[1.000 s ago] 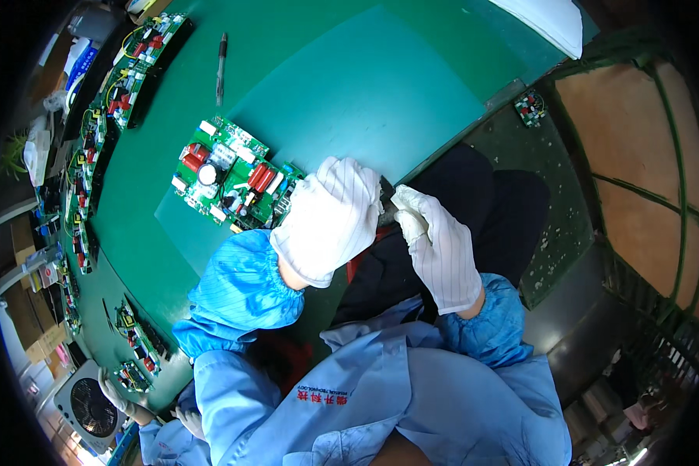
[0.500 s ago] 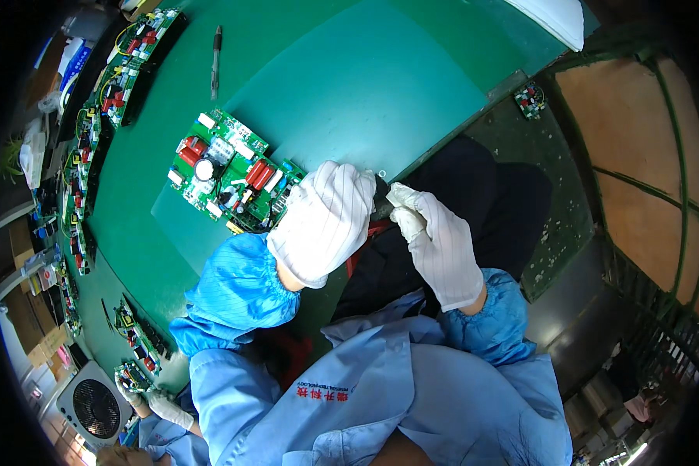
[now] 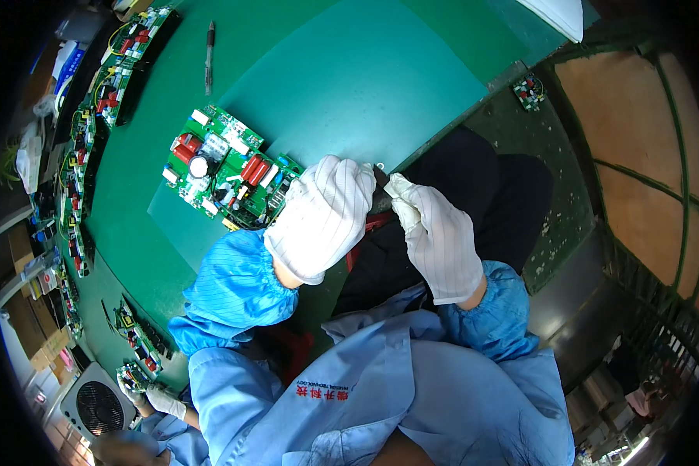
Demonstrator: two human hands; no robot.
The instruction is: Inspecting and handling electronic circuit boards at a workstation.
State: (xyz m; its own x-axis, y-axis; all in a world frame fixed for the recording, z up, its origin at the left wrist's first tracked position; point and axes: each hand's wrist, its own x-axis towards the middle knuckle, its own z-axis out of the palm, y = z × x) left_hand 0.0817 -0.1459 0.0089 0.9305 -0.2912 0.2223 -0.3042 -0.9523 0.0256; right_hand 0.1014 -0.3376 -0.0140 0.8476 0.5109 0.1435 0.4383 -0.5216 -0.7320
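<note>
Both of my hands wear white striped gloves, with blue sleeves above the wrists. My left hand (image 3: 318,217) is closed, its fingers curled beside the near right corner of a green circuit board (image 3: 229,151). That board carries red, white and black components, and the hand covers part of its edge. A dark piece (image 3: 380,183) shows at the left hand's fingertips, its kind not clear. My right hand (image 3: 436,237) is pinched, its fingertips close to that dark piece at the table edge. Whatever lies between the right fingertips is hidden.
A pen (image 3: 209,58) lies beyond the board on the green table mat (image 3: 365,78). Rows of assembled circuit boards (image 3: 76,179) line the left side. Another board (image 3: 529,92) sits on a lower surface to the right. At lower left, a co-worker's gloved hands (image 3: 163,400) are beside a fan (image 3: 97,404).
My right hand has shifted slightly, its fingertips still close to the left hand. The board and pen appear a little further left as the view moves. Both hands stay closed.
</note>
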